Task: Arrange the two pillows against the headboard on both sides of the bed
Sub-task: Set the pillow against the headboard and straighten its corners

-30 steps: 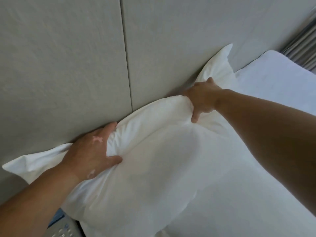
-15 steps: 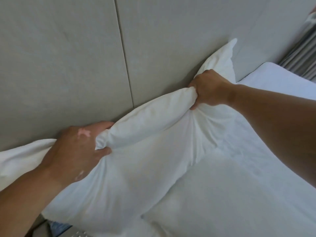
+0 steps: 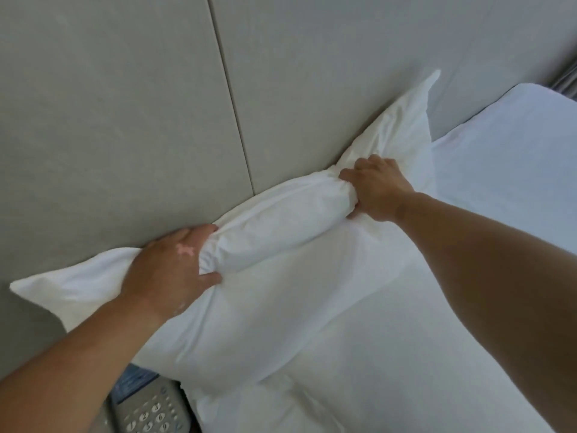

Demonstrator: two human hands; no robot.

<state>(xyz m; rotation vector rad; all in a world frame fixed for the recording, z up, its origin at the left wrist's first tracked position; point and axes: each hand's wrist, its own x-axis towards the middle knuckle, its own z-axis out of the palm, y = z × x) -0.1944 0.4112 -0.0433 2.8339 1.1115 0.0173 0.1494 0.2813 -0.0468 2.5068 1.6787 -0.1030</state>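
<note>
A white pillow leans against the grey padded headboard at the near side of the bed. My left hand clutches its top edge near the left corner. My right hand is clenched on the same top edge further right, bunching the cover between the two hands. Both pillow corners stick out past my hands. A second white pillow or bedding lies further along the headboard at the right; I cannot tell which.
The white bed sheet fills the lower right. A phone with a keypad sits below the pillow at the bottom left, beside the bed. A grey curtain shows at the far right edge.
Both hands closed from a loose hold into a tight grip on the pillow's top edge, bunching it. The pillow shifted slightly along the headboard.
</note>
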